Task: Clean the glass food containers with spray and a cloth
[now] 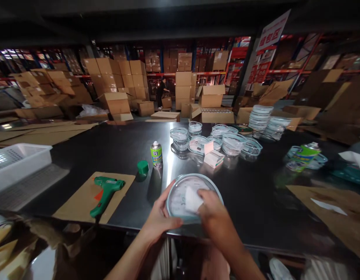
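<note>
My left hand [159,217] grips the near left rim of a round glass lid with a pale blue-green edge [180,190], held just above the front edge of the dark table [116,151]. My right hand [212,212] is closed on a small white cloth or paper [192,199] and presses it on the lid's face. A green-and-white spray can [156,154] stands behind the lid, its green cap [142,167] off and to its left.
A green glue gun [105,192] lies on cardboard at the left, beside a white basket [16,157]. Several glass containers [226,142], stacked lids [260,116] and a second spray can [306,152] sit further back and right. Cardboard boxes fill the warehouse behind, where a person stands far off.
</note>
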`<state>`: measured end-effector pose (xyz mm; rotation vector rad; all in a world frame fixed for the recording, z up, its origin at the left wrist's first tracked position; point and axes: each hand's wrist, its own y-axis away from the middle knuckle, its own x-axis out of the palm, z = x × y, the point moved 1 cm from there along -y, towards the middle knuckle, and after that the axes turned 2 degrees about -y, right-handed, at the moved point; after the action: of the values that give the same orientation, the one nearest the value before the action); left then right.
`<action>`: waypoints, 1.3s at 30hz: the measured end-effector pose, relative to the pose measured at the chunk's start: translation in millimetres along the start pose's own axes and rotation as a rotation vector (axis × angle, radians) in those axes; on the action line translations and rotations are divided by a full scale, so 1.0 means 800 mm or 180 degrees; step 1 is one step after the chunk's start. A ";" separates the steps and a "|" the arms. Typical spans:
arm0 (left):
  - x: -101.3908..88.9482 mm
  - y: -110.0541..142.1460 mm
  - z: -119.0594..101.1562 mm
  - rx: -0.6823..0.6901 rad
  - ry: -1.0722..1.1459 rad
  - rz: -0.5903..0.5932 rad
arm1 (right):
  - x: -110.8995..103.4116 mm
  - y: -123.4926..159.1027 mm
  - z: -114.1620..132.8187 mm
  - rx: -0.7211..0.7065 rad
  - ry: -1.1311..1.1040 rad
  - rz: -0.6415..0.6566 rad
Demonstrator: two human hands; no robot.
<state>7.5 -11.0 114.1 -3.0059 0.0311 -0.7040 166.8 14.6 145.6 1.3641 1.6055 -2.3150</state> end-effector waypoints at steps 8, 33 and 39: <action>0.008 0.002 0.005 -0.0068 -0.0114 -0.0405 | 0.004 -0.009 0.017 -0.0292 0.0110 0.0161; 0.006 -0.007 0.025 0.0017 0.1412 -0.0919 | 0.037 0.017 0.095 0.0701 0.0322 -0.1203; 0.004 -0.012 0.028 0.0239 0.1455 -0.1014 | 0.013 0.031 0.065 0.0420 0.0393 -0.0931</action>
<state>20.5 -0.5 96.2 -2.7361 -0.4509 -1.3716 138.5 -32.3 124.7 1.4073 1.8291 -2.5877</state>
